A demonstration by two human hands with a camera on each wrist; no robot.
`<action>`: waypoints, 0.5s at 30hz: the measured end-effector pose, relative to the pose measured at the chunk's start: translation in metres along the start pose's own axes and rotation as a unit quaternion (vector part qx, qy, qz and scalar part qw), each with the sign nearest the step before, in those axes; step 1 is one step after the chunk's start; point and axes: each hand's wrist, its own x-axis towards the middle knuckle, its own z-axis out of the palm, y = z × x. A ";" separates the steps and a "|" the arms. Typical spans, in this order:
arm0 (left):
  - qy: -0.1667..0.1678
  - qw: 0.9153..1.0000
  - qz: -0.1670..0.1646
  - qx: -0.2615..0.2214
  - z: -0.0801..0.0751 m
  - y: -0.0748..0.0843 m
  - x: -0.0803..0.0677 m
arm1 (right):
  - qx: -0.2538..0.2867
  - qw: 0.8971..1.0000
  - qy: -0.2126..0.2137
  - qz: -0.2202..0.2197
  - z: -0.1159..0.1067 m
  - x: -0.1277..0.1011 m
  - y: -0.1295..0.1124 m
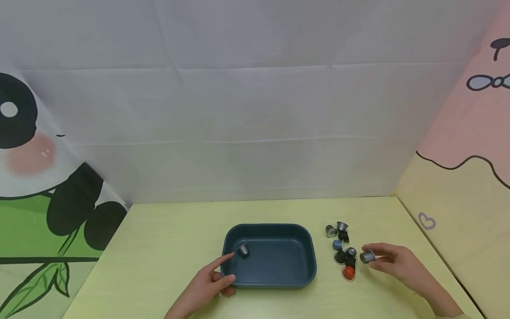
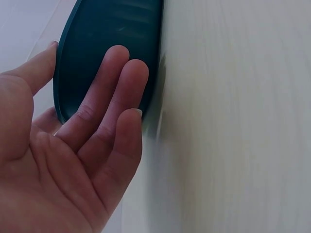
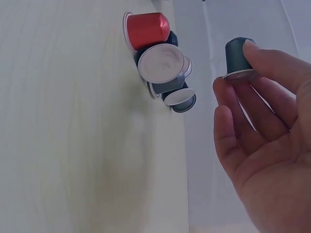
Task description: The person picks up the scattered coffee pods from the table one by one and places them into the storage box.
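A dark teal rectangular tray [image 1: 275, 283] stands on the table, with one dark coffee capsule [image 1: 243, 250] lying inside near its left wall. My left hand [image 1: 209, 281] holds the tray by its front left corner, thumb and index finger at the rim. In the left wrist view, other fingers [image 2: 131, 82] of that hand lie along the outer wall. To the right of the tray, my right hand [image 1: 398, 263] pinches a dark coffee capsule [image 3: 237, 56] between thumb and fingers, above the table. Beside it lies a cluster of capsules, including a red one [image 1: 348, 272] and a blue one [image 1: 337, 244].
Several more capsules, among them a silver one [image 1: 331, 231], lie toward the back of the cluster. The pale yellow table [image 1: 179, 230] meets a white cloth backdrop [image 1: 239, 168] behind. Printed panels flank both sides, the right one [image 1: 450, 212] close to the table's edge.
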 end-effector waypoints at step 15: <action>-0.004 1.000 -0.001 -0.002 -0.001 -0.001 0.001 | -0.007 0.998 -0.019 -0.061 0.017 0.028 -0.029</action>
